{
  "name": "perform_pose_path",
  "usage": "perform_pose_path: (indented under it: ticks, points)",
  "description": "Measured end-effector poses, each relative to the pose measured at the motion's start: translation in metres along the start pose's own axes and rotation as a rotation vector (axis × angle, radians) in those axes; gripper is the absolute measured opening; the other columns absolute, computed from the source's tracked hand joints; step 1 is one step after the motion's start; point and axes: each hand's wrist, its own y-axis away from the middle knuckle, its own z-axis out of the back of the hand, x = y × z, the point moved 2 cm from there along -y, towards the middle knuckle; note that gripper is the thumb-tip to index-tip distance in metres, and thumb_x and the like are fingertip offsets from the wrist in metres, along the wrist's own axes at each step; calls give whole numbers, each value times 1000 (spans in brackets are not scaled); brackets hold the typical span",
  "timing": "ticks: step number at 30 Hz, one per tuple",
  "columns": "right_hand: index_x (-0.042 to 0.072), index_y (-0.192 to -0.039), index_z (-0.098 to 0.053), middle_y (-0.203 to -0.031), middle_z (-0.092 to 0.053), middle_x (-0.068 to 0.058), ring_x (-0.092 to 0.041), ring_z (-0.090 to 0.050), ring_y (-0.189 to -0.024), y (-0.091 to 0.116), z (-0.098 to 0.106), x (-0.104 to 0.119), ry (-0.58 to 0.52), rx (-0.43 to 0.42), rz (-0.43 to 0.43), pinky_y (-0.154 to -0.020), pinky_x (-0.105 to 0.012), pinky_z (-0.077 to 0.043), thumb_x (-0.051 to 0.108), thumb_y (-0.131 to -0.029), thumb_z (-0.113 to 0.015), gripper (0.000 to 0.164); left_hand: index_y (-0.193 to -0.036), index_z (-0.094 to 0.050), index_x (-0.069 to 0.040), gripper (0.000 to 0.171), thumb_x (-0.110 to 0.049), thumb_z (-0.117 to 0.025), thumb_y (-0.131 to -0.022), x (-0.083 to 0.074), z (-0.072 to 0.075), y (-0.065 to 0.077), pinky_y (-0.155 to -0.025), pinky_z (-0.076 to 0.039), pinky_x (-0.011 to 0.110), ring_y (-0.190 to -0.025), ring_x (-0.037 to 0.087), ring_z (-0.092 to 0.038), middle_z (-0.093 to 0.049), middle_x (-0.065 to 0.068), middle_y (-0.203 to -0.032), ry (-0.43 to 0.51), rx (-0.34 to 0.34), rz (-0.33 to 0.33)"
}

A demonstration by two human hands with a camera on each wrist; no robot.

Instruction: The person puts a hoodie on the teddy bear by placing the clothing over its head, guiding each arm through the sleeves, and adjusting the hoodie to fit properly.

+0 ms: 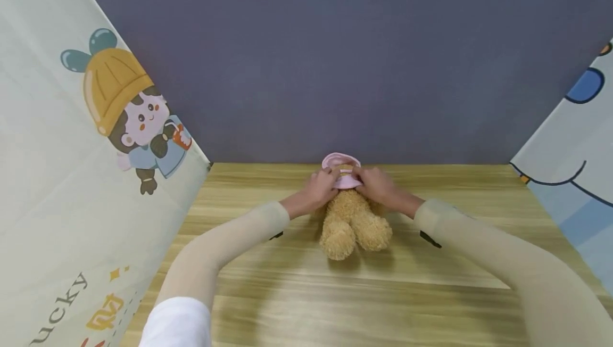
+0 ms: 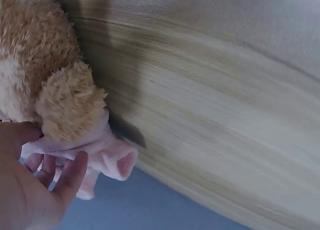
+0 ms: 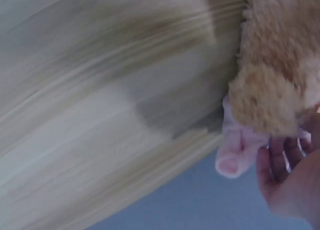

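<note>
A light brown plush toy [image 1: 348, 208] lies on the wooden table, its two stubby legs pointing toward me. Around its far end sits a small pink garment [image 1: 347, 182], bunched, with a loop of cloth sticking out beyond. My left hand [image 1: 320, 190] pinches the garment's left edge, thumb on one side and fingers curled on the other. On the opposite edge, my right hand [image 1: 380, 187] grips the cloth in the same way. A pink sleeve-like tube [image 2: 117, 162] hangs beside a furry limb in the left wrist view. The toy's face is hidden.
The wooden table [image 1: 383, 304] ends at a dark grey-blue wall [image 1: 345, 70] just past the toy. A white sheet with a cartoon figure [image 1: 143, 118] borders the left, and another printed sheet [image 1: 565, 166] the right.
</note>
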Motion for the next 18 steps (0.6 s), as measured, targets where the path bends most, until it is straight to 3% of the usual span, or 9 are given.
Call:
perform_pose_path:
  ticks: [4,8,10,15,18]
  points:
    - [5,-108,-63,-77,-57,-5,-18,-49,-63,3,7,-4,-59,11,38,-59,-35,-40,11,-92,-72,19,-113,-57,-9,25,-19,-70,-95,6,-1,3,-75,-57,39,-88,25,-65,-61,8,-102,97,-82,-47]
    - [3,-132,-57,-88,-65,-7,-16,-57,-65,5,11,-2,-47,25,48,-58,-35,-47,22,-95,-72,44,-111,-57,-7,25,-19,-70,-93,5,-3,4,-74,-56,38,-88,25,-62,-60,8,-103,105,-158,-99]
    - [5,-131,-55,-87,-65,-7,-16,-57,-63,5,12,1,-30,39,27,-55,-34,-47,23,-97,-70,41,-112,-57,-7,26,-18,-71,-93,2,-3,2,-76,-55,39,-91,26,-62,-60,9,-105,102,-172,-112]
    - [6,-126,-53,-79,-61,-9,-24,-57,-61,2,9,5,88,36,-40,-49,-40,-46,21,-95,-68,37,-114,-62,-6,25,-21,-69,-96,-8,1,-3,-79,-56,42,-95,28,-63,-62,10,-108,85,-118,-88]
    - [7,-125,-54,-75,-62,-11,-28,-58,-58,1,6,5,142,17,-86,-46,-44,-46,26,-94,-70,40,-111,-65,-8,18,-21,-66,-98,-13,2,-2,-80,-56,42,-94,26,-65,-64,8,-106,96,-119,-94]
